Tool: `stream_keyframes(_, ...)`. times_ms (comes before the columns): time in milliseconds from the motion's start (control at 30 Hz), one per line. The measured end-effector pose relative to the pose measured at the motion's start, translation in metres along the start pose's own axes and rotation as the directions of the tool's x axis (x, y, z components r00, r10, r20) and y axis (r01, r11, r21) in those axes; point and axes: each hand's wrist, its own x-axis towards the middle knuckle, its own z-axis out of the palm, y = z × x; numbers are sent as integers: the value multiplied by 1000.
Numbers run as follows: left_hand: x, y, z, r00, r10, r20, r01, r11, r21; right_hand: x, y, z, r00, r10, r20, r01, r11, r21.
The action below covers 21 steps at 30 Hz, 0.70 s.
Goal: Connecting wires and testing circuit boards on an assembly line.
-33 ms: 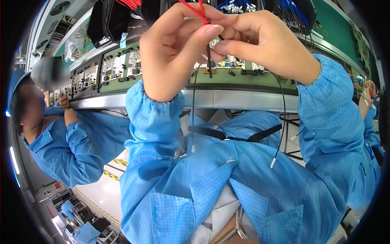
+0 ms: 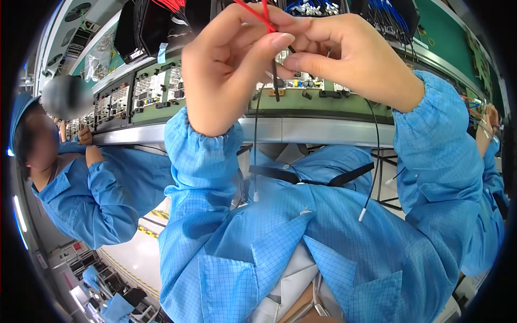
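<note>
In front of me, above the bench edge, my hands are raised close together with fingertips almost meeting. My left hand (image 2: 221, 70) is closed, its thumb and forefinger pinching red wires (image 2: 265, 19) where they meet a black strand (image 2: 277, 83) that hangs below the thumb. My right hand (image 2: 361, 59) is closed too, thumb against fingers, on a thin black wire of which only a short piece shows. One black wire with a white tip (image 2: 256, 196) hangs below my left hand; another with a white tip (image 2: 362, 214) hangs below my right wrist. The fingers hide where the wires join.
Green circuit boards (image 2: 156, 89) stand in a row behind a metal bench rail (image 2: 315, 132). Black bins at the back hold red wires (image 2: 171, 5), white connectors (image 2: 315, 7) and blue wires (image 2: 379, 16). A person in blue (image 2: 102, 183) works at left; another's hand (image 2: 490, 118) is at far right.
My left hand has shifted very slightly to the left. Both hands keep the same pinch on the wires.
</note>
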Motion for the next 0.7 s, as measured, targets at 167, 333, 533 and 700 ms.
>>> stream_keyframes(167, -2, -18, -8, 998, -57, 31, 60, 991, -123, -26, 8, -10, 998, -69, -11, 57, 896, -441)
stream_keyframes(333, -6, -51, -6, 988, -152, -10, 152, 988, -23, -77, 10, -28, 971, -32, -236, -29, 968, -250)
stream_keyframes(533, -16, -71, 6, 978, -206, -11, 206, 978, -31, -143, 5, -25, 785, 169, -596, -295, 948, -120)
stream_keyframes(700, -10, -72, 5, 975, -223, -2, 223, 975, -12, -167, 17, -28, 684, 188, -705, -274, 962, -10)
